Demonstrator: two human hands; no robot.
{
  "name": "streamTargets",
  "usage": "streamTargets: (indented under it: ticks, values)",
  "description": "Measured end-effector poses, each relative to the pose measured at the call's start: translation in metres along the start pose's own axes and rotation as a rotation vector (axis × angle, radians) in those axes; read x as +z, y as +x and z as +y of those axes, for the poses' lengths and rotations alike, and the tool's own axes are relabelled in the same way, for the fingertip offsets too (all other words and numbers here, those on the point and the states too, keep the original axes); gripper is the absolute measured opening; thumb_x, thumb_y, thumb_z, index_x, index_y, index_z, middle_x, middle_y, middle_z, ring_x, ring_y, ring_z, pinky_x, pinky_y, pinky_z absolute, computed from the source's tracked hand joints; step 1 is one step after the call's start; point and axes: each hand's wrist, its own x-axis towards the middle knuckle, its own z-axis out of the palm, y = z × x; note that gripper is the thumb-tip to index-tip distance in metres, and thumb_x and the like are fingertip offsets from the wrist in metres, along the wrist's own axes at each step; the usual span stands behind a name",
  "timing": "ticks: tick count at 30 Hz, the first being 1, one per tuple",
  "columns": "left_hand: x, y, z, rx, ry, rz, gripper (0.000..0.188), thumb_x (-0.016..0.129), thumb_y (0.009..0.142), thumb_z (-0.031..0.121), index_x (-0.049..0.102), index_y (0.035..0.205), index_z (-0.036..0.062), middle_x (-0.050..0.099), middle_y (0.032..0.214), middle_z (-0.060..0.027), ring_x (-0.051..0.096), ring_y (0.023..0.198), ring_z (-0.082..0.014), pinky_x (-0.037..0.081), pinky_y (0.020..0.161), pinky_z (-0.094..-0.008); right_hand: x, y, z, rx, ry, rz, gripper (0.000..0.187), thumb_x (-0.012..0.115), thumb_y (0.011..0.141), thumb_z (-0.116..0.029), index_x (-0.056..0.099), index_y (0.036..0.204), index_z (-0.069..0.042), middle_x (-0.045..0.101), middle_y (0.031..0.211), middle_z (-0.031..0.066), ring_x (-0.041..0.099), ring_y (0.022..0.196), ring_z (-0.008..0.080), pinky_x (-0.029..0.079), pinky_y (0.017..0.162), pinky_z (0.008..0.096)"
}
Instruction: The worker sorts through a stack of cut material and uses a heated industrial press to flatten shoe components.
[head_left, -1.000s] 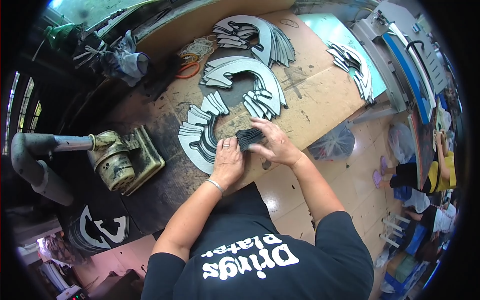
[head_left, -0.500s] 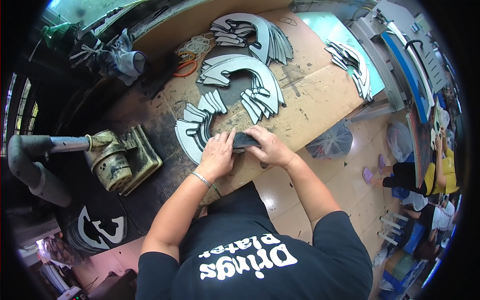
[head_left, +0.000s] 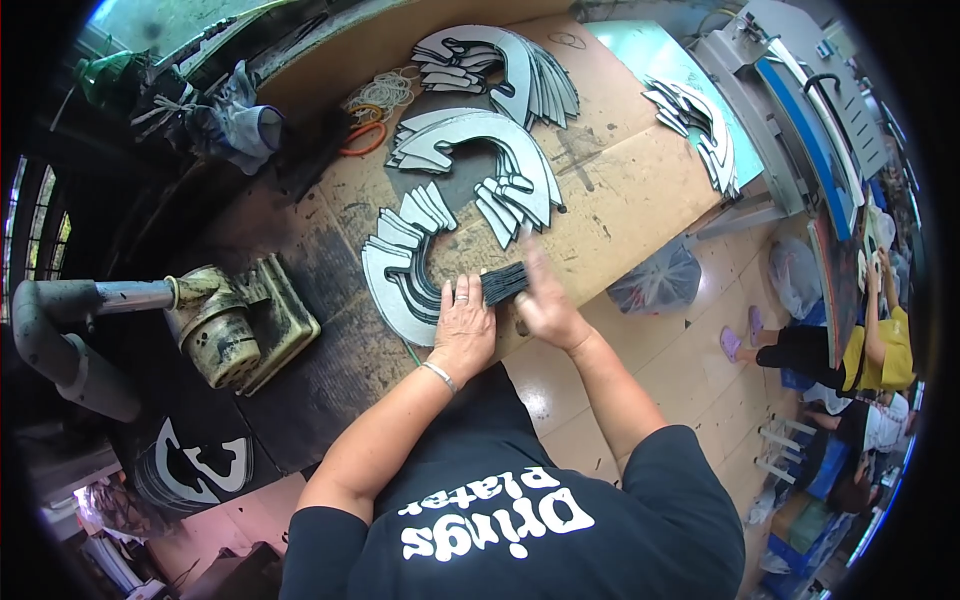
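Note:
A fanned stack of curved, U-shaped white pieces with dark edges, like shoe uppers (head_left: pixel 388 272), lies near the table's front edge. My left hand (head_left: pixel 466 326) is closed over the lower bend of this stack, fingers pressed together on it. Beyond my fingertips the stack's dark edges (head_left: pixel 503 283) show as tight layers. My right hand (head_left: pixel 548 308) is beside that dark end, its index finger stretched toward the far side and slightly blurred. Nothing shows in the right hand; its other fingers are partly hidden. A second stack of the same pieces (head_left: pixel 520 150) lies just beyond.
Another stack (head_left: pixel 515 60) sits at the back, near orange-handled scissors (head_left: pixel 364 137) and white cord (head_left: pixel 380 92). More pieces (head_left: pixel 712 140) lie on a green sheet at right. A stained duct fitting (head_left: pixel 215 325) stands at left. Co-workers (head_left: pixel 870 340) are at far right.
My right hand has released the stack's end and now has its index finger extended. My left hand has shifted right and nearer me, and the stack has shifted slightly right, its dark layers spread.

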Motion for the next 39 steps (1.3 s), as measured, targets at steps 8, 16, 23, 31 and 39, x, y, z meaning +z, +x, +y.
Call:
streamTargets:
  ticks: [8, 16, 23, 31, 39]
  values:
    - [0.002, 0.006, 0.007, 0.049, 0.035, 0.091, 0.038, 0.046, 0.089, 0.020, 0.060, 0.110, -0.0076, 0.049, 0.127, -0.0241, 0.043, 0.121, -0.0348, 0.026, 0.107, -0.0452, -0.006, -0.005, 0.014, 0.080, 0.075, -0.003, 0.081, 0.047, 0.070, -0.004, 0.020, 0.145, 0.004, 0.028, 0.148, 0.0236, 0.022, 0.141, 0.0355, 0.013, 0.116, 0.0482]
    - [-0.011, 0.004, -0.016, 0.074, -0.019, 0.140, 0.032, 0.049, 0.083, 0.014, 0.060, 0.105, -0.0050, 0.053, 0.119, -0.0214, 0.049, 0.111, -0.0328, 0.034, 0.100, -0.0433, 0.007, 0.006, -0.004, -0.063, -0.218, -0.162, 0.065, 0.060, 0.080, -0.009, 0.033, 0.138, 0.004, 0.048, 0.130, 0.0207, 0.043, 0.124, 0.0357, 0.029, 0.109, 0.0474]
    - [0.000, 0.008, -0.024, -0.012, 0.011, 0.103, 0.039, 0.045, 0.084, 0.017, 0.055, 0.117, -0.0020, 0.045, 0.133, -0.0212, 0.041, 0.125, -0.0333, 0.027, 0.107, -0.0452, 0.037, 0.006, 0.004, 0.004, -0.203, -0.023, 0.065, 0.053, 0.083, -0.006, 0.027, 0.141, 0.007, 0.039, 0.138, 0.0273, 0.038, 0.128, 0.0418, 0.025, 0.110, 0.0495]
    - [0.004, 0.018, -0.017, -0.019, 0.137, 0.068, 0.040, 0.044, 0.086, 0.022, 0.060, 0.115, -0.0018, 0.042, 0.137, -0.0232, 0.036, 0.128, -0.0351, 0.022, 0.108, -0.0515, 0.051, 0.000, 0.008, 0.033, -0.246, 0.007, 0.072, 0.052, 0.082, -0.006, 0.017, 0.144, 0.008, 0.040, 0.135, 0.0287, 0.038, 0.127, 0.0419, 0.021, 0.111, 0.0533]
    - [0.005, 0.014, -0.020, 0.043, 0.140, 0.145, 0.032, 0.046, 0.085, 0.018, 0.060, 0.106, -0.0017, 0.050, 0.122, -0.0212, 0.043, 0.117, -0.0335, 0.029, 0.105, -0.0463, 0.024, 0.015, 0.005, 0.015, -0.201, -0.091, 0.060, 0.061, 0.081, -0.008, 0.037, 0.134, 0.006, 0.053, 0.121, 0.0240, 0.051, 0.112, 0.0387, 0.038, 0.098, 0.0442]
